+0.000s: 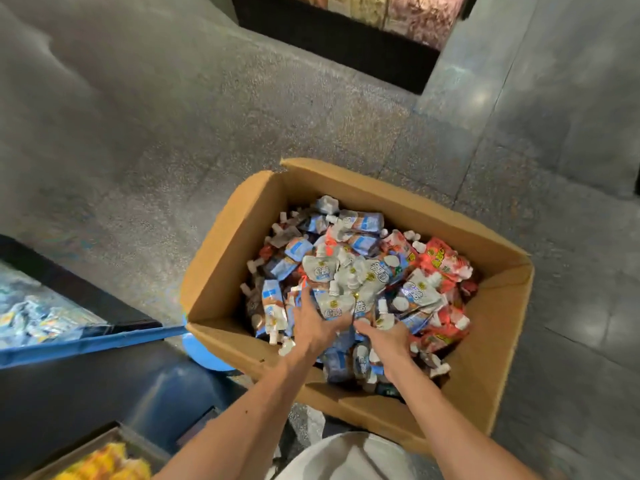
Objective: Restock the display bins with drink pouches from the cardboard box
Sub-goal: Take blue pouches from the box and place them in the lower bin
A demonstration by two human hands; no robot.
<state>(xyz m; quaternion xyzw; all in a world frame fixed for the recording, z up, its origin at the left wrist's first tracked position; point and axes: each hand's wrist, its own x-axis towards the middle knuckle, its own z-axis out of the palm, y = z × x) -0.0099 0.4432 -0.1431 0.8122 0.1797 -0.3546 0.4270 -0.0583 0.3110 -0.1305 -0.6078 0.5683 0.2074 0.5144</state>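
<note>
An open cardboard box stands on the floor, filled with a loose heap of drink pouches in blue, silver and red, with white caps. Both my hands are down inside the box at its near side. My left hand has its fingers curled into a bunch of silver and blue pouches. My right hand grips pouches just beside it, the fingers buried in the pile. A display bin with a blue rim lies at the left and holds blue pouches.
Grey speckled floor surrounds the box. A second bin with yellow packs sits at the lower left. A dark display base with more goods stands at the top. My light clothing shows at the bottom.
</note>
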